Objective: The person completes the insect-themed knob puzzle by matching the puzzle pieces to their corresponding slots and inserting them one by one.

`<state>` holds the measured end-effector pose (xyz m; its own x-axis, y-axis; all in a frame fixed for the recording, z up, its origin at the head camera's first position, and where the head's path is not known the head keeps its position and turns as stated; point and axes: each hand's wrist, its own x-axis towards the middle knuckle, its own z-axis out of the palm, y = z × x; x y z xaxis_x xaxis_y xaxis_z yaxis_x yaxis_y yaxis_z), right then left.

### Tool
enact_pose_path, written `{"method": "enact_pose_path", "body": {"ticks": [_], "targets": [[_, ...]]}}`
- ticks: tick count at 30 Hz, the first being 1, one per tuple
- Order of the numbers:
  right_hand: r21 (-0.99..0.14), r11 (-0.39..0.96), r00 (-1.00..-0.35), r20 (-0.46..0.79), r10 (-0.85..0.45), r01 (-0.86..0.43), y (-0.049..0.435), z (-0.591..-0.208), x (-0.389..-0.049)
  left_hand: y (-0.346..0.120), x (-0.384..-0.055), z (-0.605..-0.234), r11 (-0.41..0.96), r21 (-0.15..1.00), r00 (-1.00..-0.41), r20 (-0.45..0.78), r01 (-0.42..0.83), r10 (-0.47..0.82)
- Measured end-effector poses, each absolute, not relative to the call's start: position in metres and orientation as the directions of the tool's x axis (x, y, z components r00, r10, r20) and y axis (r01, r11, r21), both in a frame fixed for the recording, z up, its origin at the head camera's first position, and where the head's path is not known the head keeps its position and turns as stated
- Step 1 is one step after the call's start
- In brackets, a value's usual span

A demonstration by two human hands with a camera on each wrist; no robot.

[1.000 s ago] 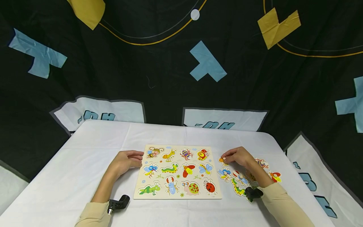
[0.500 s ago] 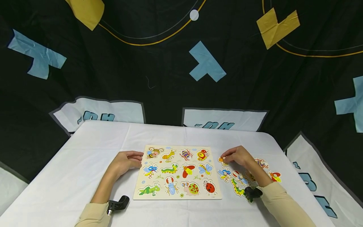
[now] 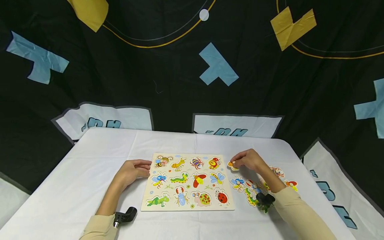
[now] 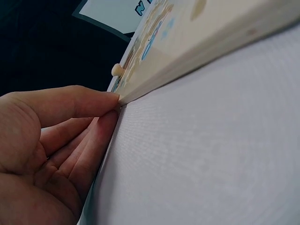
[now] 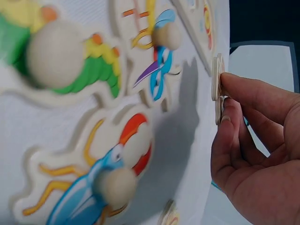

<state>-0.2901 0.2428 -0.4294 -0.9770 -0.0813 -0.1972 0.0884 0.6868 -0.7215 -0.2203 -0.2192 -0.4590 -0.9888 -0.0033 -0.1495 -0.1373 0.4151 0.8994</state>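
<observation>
My right hand pinches an orange-striped insect puzzle piece above the table, just right of the wooden insect puzzle board. In the right wrist view the piece is seen edge-on between thumb and fingers, its picture mostly hidden. My left hand lies at the board's left edge, fingers extended. Its fingertips touch the board's edge in the left wrist view. A round knob stands up from the board beyond them.
Loose knobbed pieces lie right of the board, partly under my right forearm: a blue mosquito, a stag beetle, a green caterpillar, a red-winged insect and others. A white cloth covers the table; a black curtain hangs behind.
My right hand has lifted the orange-striped puzzle piece and shifted it slightly away and left, towards the board. My left hand has stayed at the board's edge.
</observation>
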Motion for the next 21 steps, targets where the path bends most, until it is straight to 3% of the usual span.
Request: {"method": "enact_pose_path", "body": {"ticks": [21], "targets": [[-0.753, 0.658, -0.979, -0.148, -0.140, 0.020, 0.208, -0.418, -0.294, -0.219, -0.220, -0.459, 0.419, 0.896, -0.988, -0.152, -0.144, -0.014]]}}
